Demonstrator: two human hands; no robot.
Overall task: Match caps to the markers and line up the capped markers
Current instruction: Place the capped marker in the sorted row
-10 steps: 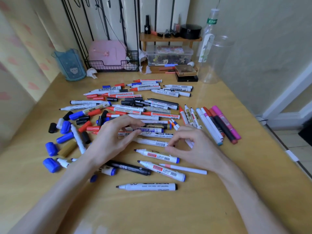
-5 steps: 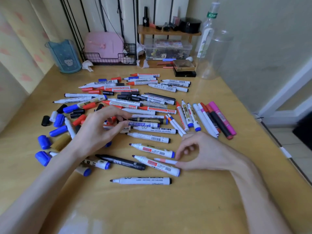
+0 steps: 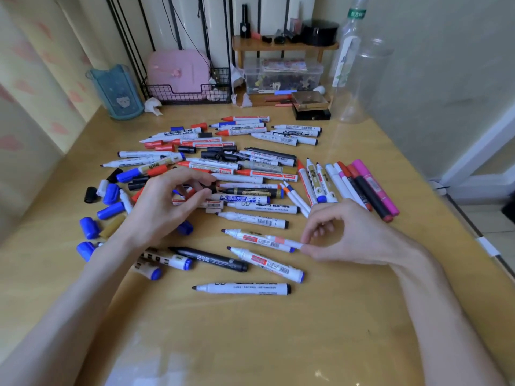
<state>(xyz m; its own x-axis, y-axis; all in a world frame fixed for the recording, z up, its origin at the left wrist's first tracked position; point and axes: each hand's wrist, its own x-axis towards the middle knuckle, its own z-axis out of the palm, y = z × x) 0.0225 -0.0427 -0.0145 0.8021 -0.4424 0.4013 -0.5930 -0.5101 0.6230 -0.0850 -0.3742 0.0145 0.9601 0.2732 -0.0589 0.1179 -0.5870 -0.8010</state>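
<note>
- My right hand (image 3: 354, 235) pinches the end of a thin white marker with a pink band (image 3: 284, 241) between thumb and forefinger; half a second ago it lay lower, beside the blue-tipped marker with a red label (image 3: 266, 262).
- My left hand (image 3: 167, 207) has stayed over the pile of loose markers (image 3: 237, 168), fingers curled narrow around something small I cannot make out.
- Readable print: "WHITEBOARD MARKER" on a white barrel (image 3: 178, 133) at the far side.
- Loose blue caps (image 3: 89, 227) lie left of my wrist on the yellow wooden bench (image 3: 334, 330).
- A row of capped markers, pink and red among them (image 3: 370, 188), lies right.
- A clear plastic jar (image 3: 359, 79) stands behind.
</note>
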